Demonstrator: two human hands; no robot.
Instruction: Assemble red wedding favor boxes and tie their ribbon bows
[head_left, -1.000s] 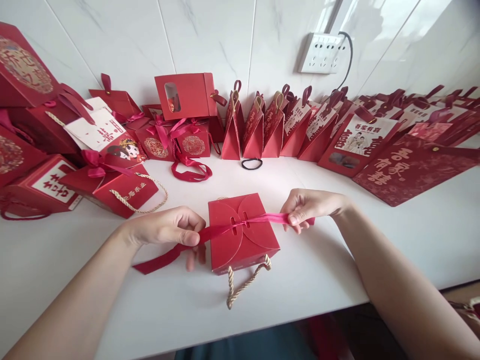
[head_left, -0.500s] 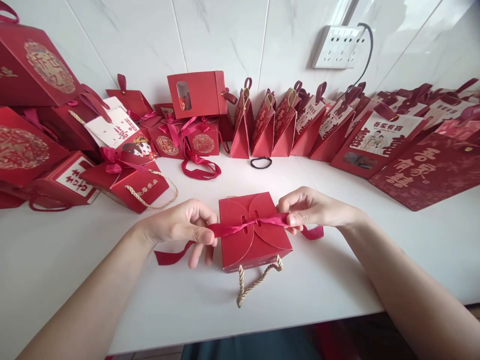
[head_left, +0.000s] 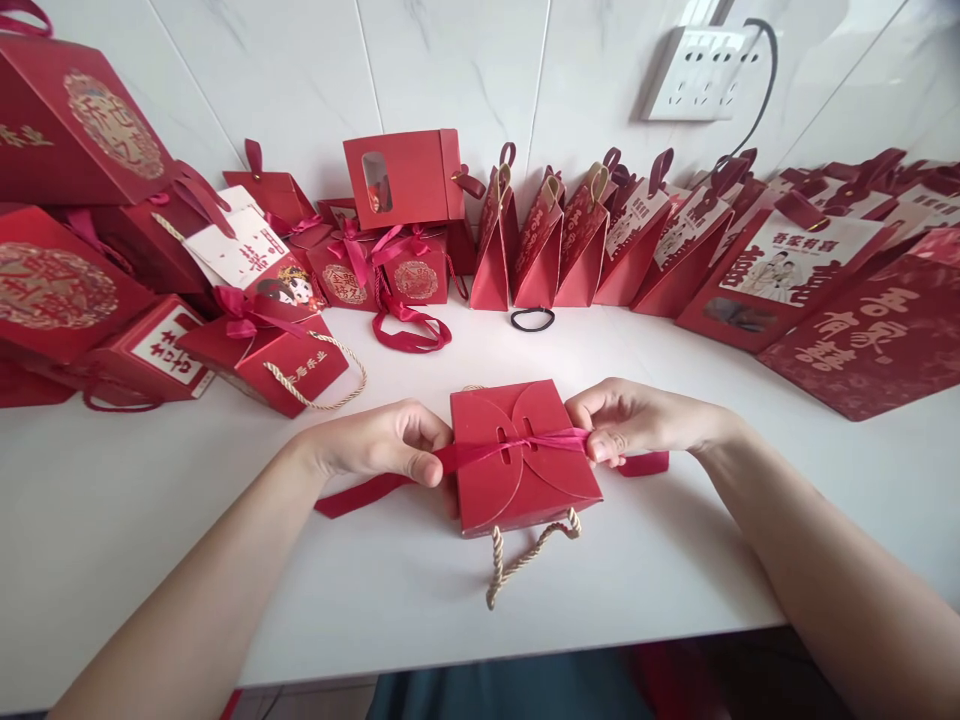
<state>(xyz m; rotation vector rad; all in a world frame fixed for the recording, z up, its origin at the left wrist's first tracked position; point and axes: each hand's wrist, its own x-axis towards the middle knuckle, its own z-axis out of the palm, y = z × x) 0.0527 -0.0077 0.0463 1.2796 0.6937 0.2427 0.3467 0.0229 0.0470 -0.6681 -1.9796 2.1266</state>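
A small red gift box point(head_left: 525, 485) with rounded interlocking flaps and a twisted cream rope handle point(head_left: 525, 555) lies on the white table point(head_left: 150, 500) in front of me. A red ribbon point(head_left: 480, 453) runs through two slots in its lid. My left hand point(head_left: 382, 443) pinches the ribbon at the box's left edge, and the loose end trails left on the table. My right hand point(head_left: 630, 420) pinches the ribbon at the box's right edge, with a short end lying behind it.
Several red gift bags point(head_left: 540, 245) and boxes point(head_left: 405, 180) line the back wall and left side. A black hair tie point(head_left: 532, 319) lies behind the box. A red ribbon loop point(head_left: 409, 330) sits nearby. A wall socket point(head_left: 690, 75) with a cable is above.
Both hands have slid inward along the ribbon until they sit against the box's sides. The view has shifted slightly, so the box appears further right.
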